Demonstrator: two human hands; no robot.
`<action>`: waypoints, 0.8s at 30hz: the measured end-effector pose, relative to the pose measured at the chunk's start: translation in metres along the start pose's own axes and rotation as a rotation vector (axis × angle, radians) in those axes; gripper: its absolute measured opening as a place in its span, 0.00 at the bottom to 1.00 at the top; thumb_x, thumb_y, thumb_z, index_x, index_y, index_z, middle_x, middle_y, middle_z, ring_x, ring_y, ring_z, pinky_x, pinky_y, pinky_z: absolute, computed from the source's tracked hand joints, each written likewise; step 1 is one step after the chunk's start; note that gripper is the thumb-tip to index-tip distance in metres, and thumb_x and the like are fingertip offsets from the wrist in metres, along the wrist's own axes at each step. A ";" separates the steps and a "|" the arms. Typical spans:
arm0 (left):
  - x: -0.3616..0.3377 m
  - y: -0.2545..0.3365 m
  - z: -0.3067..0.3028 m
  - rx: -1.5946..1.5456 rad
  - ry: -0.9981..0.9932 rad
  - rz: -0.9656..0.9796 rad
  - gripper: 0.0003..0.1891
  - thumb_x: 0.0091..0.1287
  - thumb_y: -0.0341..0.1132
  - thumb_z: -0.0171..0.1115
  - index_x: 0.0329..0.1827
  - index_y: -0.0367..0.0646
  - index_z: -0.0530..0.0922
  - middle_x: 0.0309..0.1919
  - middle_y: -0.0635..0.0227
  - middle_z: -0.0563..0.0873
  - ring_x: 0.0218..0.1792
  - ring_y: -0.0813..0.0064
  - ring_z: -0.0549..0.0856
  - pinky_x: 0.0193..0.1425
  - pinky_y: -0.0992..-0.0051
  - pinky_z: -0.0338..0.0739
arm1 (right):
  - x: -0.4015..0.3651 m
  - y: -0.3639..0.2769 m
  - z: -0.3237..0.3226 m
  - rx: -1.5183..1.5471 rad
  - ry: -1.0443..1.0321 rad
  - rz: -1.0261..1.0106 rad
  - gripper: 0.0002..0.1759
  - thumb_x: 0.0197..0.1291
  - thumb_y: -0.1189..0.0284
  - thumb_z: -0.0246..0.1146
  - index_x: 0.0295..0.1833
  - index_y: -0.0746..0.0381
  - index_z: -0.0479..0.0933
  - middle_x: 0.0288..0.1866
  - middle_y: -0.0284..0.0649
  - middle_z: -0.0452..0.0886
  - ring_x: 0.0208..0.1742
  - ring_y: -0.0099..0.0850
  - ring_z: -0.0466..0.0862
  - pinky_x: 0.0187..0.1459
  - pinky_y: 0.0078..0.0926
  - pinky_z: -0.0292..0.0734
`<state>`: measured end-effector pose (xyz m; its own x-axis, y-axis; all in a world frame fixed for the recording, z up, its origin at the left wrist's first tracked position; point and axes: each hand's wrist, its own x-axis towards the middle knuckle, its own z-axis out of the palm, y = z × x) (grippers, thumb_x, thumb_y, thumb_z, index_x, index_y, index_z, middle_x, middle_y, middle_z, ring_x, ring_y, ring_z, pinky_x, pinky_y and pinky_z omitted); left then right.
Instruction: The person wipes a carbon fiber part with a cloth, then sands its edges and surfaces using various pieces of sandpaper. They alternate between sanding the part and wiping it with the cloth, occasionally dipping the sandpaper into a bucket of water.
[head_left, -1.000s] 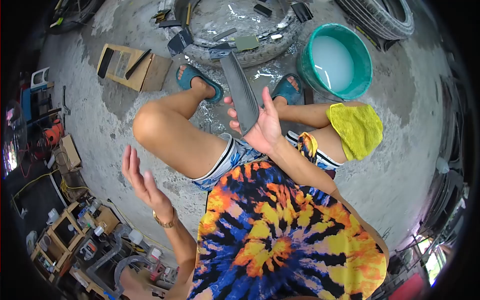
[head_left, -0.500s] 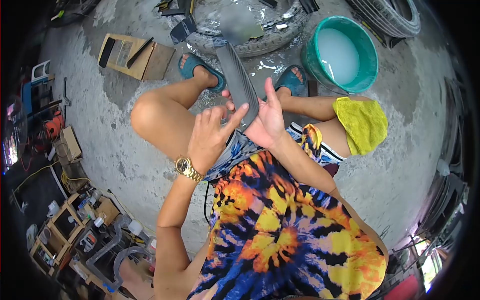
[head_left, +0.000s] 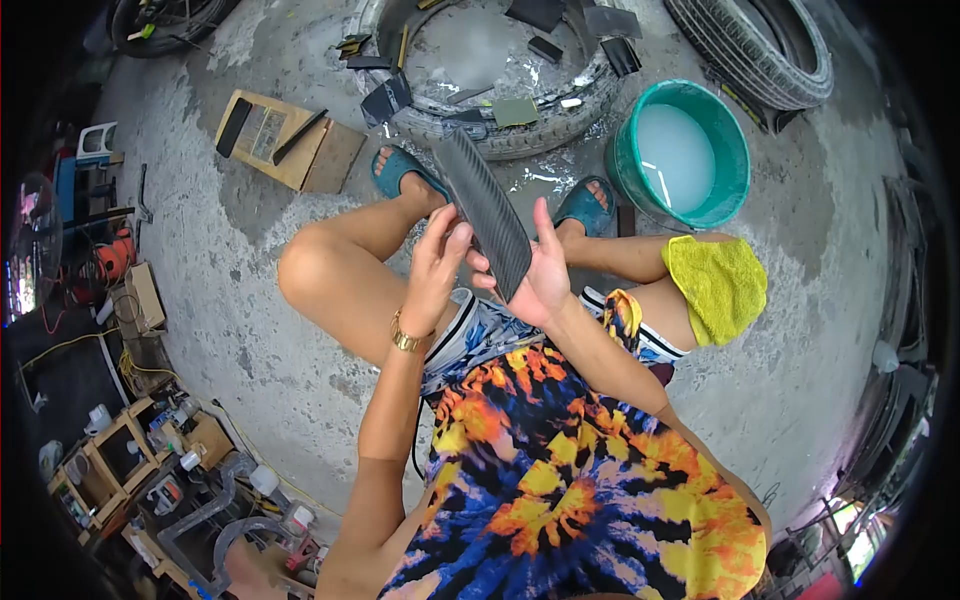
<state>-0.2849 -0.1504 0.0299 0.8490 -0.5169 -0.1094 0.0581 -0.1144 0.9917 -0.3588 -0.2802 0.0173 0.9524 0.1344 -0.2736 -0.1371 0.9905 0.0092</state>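
A long, dark panel with a carbon-fibre pattern (head_left: 485,215) is held over my lap, its far end pointing up and slightly left. My right hand (head_left: 543,280) holds its near end from the right, with the thumb raised and fingertips showing at the panel's left edge. At the panel's left edge is my left hand (head_left: 437,262), fingers bent and pinched together along it. The gold watch (head_left: 410,341) is on my left wrist. A yellow cloth (head_left: 716,289) lies over my right knee.
Ahead, a tire (head_left: 545,135) lies flat with dark pieces and sanding pads on it. A green basin (head_left: 632,165) of cloudy water stands to its right. Left of my foot is a wooden box (head_left: 325,160) with two black strips. Another tire (head_left: 765,70) lies at the upper right.
The panel has tilted and shows more of its patterned face. My left hand has moved from across its near end to its left edge. The view has shifted, showing more of the tire.
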 end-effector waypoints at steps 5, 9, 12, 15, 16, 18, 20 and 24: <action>0.003 0.015 0.011 -0.286 -0.185 -0.279 0.24 0.63 0.28 0.65 0.62 0.39 0.68 0.46 0.71 0.75 0.38 0.86 0.80 0.24 0.86 0.83 | -0.003 0.003 0.001 -0.176 0.038 -0.049 0.45 0.66 0.32 0.32 0.61 0.61 0.71 0.44 0.36 0.77 0.35 0.22 0.73 0.31 0.20 0.66; -0.002 0.012 0.008 -0.279 -0.130 -0.316 0.27 0.61 0.25 0.66 0.64 0.39 0.66 0.43 0.73 0.73 0.38 0.85 0.80 0.25 0.88 0.84 | -0.001 0.006 0.004 -0.239 0.089 -0.049 0.45 0.67 0.33 0.30 0.62 0.61 0.71 0.44 0.36 0.77 0.37 0.21 0.75 0.31 0.20 0.67; -0.002 0.016 0.004 -0.234 -0.154 -0.378 0.34 0.60 0.26 0.67 0.68 0.38 0.61 0.48 0.67 0.75 0.47 0.78 0.80 0.40 0.80 0.85 | -0.002 0.008 0.007 -0.261 0.104 -0.056 0.44 0.67 0.34 0.31 0.62 0.61 0.70 0.45 0.37 0.77 0.36 0.21 0.74 0.32 0.20 0.68; 0.000 -0.008 0.007 -0.137 -0.036 -0.046 0.42 0.59 0.28 0.69 0.74 0.38 0.53 0.55 0.58 0.74 0.55 0.70 0.77 0.57 0.69 0.76 | -0.004 0.010 0.004 -0.266 0.118 -0.052 0.43 0.68 0.35 0.33 0.63 0.60 0.69 0.45 0.36 0.77 0.36 0.21 0.74 0.32 0.19 0.68; 0.002 -0.006 0.006 -0.137 -0.036 -0.046 0.42 0.59 0.28 0.69 0.74 0.38 0.53 0.55 0.58 0.74 0.55 0.70 0.77 0.57 0.69 0.76 | -0.004 0.011 0.004 -0.265 0.117 -0.053 0.43 0.68 0.35 0.33 0.63 0.60 0.69 0.45 0.36 0.77 0.36 0.21 0.74 0.32 0.19 0.68; 0.005 -0.001 0.003 -0.162 -0.043 -0.049 0.49 0.58 0.30 0.70 0.77 0.38 0.46 0.61 0.52 0.72 0.61 0.65 0.73 0.66 0.64 0.65 | -0.006 0.012 0.002 -0.226 0.142 -0.040 0.40 0.68 0.36 0.35 0.63 0.59 0.68 0.45 0.37 0.77 0.36 0.21 0.74 0.32 0.19 0.68; 0.007 -0.003 0.001 -0.132 -0.055 -0.029 0.48 0.59 0.29 0.70 0.77 0.38 0.46 0.60 0.53 0.73 0.60 0.65 0.74 0.64 0.65 0.67 | -0.007 0.014 -0.001 -0.219 0.135 -0.043 0.40 0.68 0.36 0.35 0.63 0.59 0.68 0.45 0.37 0.77 0.35 0.21 0.74 0.32 0.19 0.69; 0.008 -0.009 -0.001 -0.174 -0.036 -0.094 0.42 0.63 0.30 0.67 0.76 0.38 0.51 0.55 0.56 0.77 0.53 0.70 0.78 0.58 0.70 0.72 | -0.008 0.013 0.005 -0.198 0.155 -0.077 0.40 0.69 0.36 0.36 0.63 0.60 0.68 0.45 0.38 0.77 0.35 0.22 0.74 0.32 0.19 0.70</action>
<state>-0.2779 -0.1530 0.0201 0.8167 -0.5408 -0.2013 0.2289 -0.0166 0.9733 -0.3666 -0.2683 0.0245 0.9111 0.0373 -0.4105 -0.1307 0.9707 -0.2019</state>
